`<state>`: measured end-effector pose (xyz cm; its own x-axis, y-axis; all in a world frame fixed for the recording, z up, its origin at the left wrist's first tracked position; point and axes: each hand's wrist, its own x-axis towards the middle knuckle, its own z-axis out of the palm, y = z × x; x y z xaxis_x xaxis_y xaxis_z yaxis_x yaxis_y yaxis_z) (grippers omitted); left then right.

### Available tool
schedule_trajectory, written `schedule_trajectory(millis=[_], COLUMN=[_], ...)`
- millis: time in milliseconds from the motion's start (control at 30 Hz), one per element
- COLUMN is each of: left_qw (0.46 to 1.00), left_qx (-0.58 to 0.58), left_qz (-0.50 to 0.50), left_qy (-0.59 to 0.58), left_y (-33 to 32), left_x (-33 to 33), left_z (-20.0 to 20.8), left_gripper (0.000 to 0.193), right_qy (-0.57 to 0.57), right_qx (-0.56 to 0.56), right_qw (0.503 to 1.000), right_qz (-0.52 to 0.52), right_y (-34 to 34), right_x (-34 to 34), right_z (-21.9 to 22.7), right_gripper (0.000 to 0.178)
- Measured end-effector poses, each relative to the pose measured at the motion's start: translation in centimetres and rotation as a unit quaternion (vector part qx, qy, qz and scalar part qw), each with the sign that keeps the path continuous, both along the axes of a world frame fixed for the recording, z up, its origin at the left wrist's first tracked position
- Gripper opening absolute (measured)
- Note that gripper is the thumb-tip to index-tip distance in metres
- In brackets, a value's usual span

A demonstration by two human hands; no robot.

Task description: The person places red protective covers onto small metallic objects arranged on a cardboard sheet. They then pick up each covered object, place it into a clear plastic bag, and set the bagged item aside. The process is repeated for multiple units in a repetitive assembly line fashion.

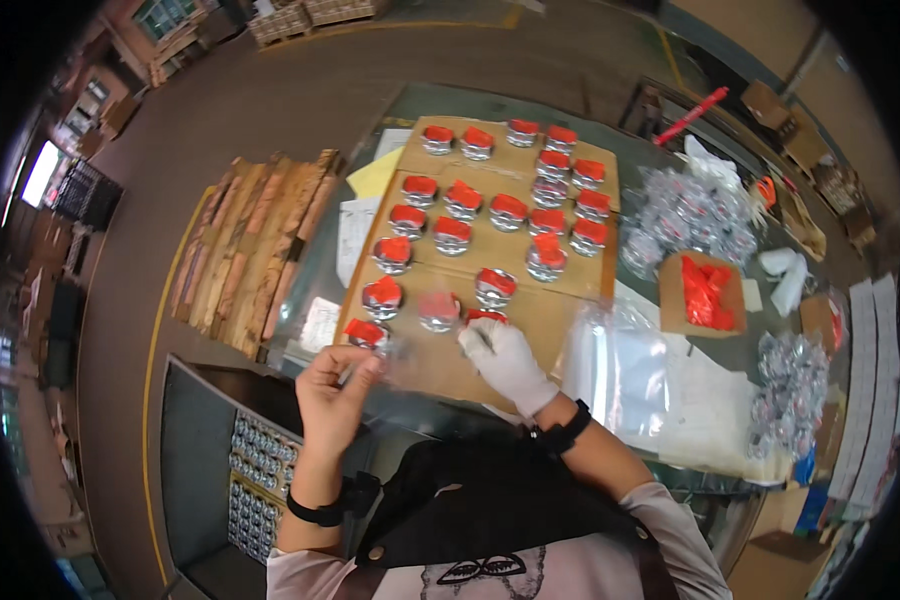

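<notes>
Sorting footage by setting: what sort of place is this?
Likely a factory assembly or packing area: rows of red-topped, round silver parts on a flat brown cardboard sheet, plus a slatted brown wooden pallet nearby.

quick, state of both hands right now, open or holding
Left hand: closed in a pinch, apparently on clear plastic film.
Right hand: gloved, fingers curled at a red-topped part; grip cannot be told.
</notes>
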<state>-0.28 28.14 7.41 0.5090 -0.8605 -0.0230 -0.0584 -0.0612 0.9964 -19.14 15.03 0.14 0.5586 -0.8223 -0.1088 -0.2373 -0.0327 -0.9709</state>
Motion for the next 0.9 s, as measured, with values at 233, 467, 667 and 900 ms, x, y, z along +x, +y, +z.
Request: schedule_trajectory(millis=[233, 467, 667, 900], left_qw=[0.982, 0.989, 0.873, 0.954], left_qx=[-0.016, 0.021, 0.222, 0.045], left_qz=[0.007, 0.038, -0.135, -0.248], left_qy=[0.189, -0.143, -0.414, -0.161], left_y=[-0.8, -1.4, -3.9, -7.6], left_x=[-2.0, -0.3, -3.7, -10.8], left_z=[-3.5, -3.8, -8.5, -19.6], left_gripper=[0.028, 0.012, 0.021, 0.018], right_qy=[-0.101, 0.314, 0.309, -0.117], right_qx=[0.054, -0.309, -0.279, 0.05], right_qw=[0.991, 0.897, 0.907, 0.981], right_qz=[0.071, 0.039, 0.062, -0.148], right_y=[1.9, -1.8, -2.5, 2.3], right_x=[2.1, -0.7, -2.1, -4.3], right_z=[2.9, -4.4, -2.9, 1.8], right_gripper=[0.019, 0.021, 0.039, 0.039])
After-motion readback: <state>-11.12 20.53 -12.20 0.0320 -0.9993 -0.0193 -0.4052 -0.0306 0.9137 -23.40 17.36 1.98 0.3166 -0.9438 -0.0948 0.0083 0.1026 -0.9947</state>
